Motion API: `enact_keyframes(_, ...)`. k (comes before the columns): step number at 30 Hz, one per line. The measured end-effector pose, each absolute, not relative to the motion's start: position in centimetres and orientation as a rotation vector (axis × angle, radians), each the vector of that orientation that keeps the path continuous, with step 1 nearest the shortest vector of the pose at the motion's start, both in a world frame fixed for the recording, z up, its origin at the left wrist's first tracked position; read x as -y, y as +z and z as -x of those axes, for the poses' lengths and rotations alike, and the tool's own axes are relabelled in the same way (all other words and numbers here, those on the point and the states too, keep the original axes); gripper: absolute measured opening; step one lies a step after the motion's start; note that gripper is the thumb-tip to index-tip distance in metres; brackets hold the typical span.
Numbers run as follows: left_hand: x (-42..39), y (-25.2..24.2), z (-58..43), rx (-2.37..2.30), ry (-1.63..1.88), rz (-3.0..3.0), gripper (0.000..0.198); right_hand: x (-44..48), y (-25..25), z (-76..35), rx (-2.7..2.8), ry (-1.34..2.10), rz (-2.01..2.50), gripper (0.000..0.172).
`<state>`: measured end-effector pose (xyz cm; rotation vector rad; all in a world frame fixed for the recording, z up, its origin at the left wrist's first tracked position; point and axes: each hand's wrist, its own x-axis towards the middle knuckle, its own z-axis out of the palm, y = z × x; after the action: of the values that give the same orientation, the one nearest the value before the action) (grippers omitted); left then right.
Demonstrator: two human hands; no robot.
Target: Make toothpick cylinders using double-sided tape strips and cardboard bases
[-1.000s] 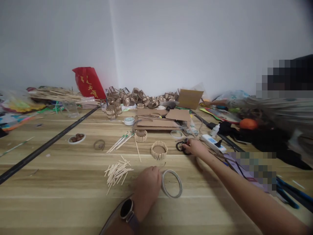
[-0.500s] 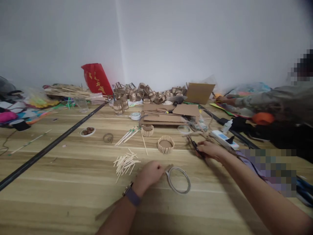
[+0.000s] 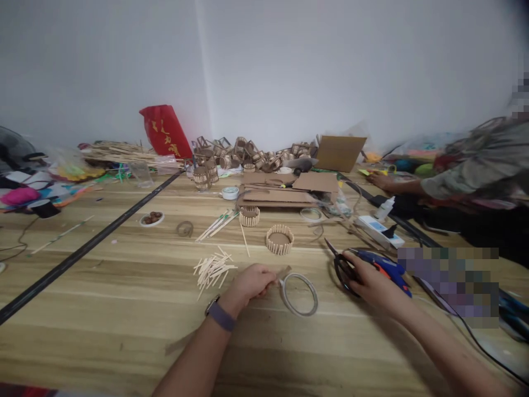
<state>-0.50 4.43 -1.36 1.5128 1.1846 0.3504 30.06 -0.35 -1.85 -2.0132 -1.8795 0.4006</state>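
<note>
My left hand (image 3: 254,282) is closed in a pinch on a thin brown strip (image 3: 284,272), whose tip sticks out past the fingers. A similar brown length shows beneath my left forearm; I cannot tell if it is the same piece. Just right of the fingertips is a roll of tape (image 3: 316,300). My right hand (image 3: 370,281) is closed around the handles of black scissors (image 3: 333,248), blades pointing away and to the left. Beyond my hands stands a ring of short sticks around a brown base (image 3: 280,241). Loose short sticks (image 3: 212,270) lie in a pile left of my left hand.
A blue glue gun (image 3: 388,267) lies right beside my right hand, near a white power strip (image 3: 378,231). Cardboard sheets (image 3: 273,197), a second stick ring (image 3: 249,216) and a bowl of brown balls (image 3: 151,219) stand farther back. Another person's hand (image 3: 382,182) is at far right.
My right hand has drawn the scissors back toward me and slightly right; the glue gun now shows beside it. My left hand has shifted slightly, still pinching the strip.
</note>
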Motion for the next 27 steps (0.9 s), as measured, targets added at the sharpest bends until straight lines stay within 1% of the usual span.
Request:
enact_keyframes(2,-4.4,-1.2,0.5,-1.193,0.337,-1.496,0.032,-0.2,-1.6,-30.1,1.991,0.152,2.169,0.053)
enact_keyframes(5,-4.3,-1.1,0.5,-1.209,0.32,-1.479,0.027,-0.2,0.0,-28.3,2.054,-0.064,2.276,0.03)
enact_keyframes(6,-4.3,-1.1,0.5,-1.212,0.316,-1.479,0.026,0.0,0.6,-27.0,2.064,-0.128,2.235,0.026)
enact_keyframes(7,-4.3,-1.1,0.4,-1.216,0.312,-1.484,0.024,0.3,1.1,-25.5,2.111,-0.249,2.094,0.026)
enact_keyframes(8,-4.3,-1.1,0.4,-1.219,0.312,-1.495,0.023,0.5,1.4,-23.8,2.17,-0.284,1.904,0.026)
enact_keyframes(10,-4.3,-1.3,0.4,-1.229,0.318,-1.529,0.021,0.9,1.5,-20.3,2.269,-0.276,1.574,0.024)
enact_keyframes(11,-4.2,-1.3,0.4,-1.235,0.322,-1.551,0.021,1.1,1.3,-18.6,2.296,-0.262,1.499,0.024)
enact_keyframes(14,-4.1,-1.4,0.6,-1.252,0.32,-1.614,0.024,1.1,-0.1,-15.3,2.249,-0.172,1.533,0.016)
enact_keyframes(18,-3.9,-1.1,0.4,-1.263,0.289,-1.669,0.028,1.1,-1.3,-14.6,2.21,-0.08,1.608,0.006)
enact_keyframes(24,-3.7,-0.3,0.3,-1.247,0.216,-1.859,0.035,1.2,-1.2,-15.3,2.251,-0.009,1.563,0.013)
enact_keyframes(27,-3.1,0.6,1.1,-1.196,0.211,-2.043,0.024,1.2,-1.2,-15.5,2.281,0.012,1.57,0.015)
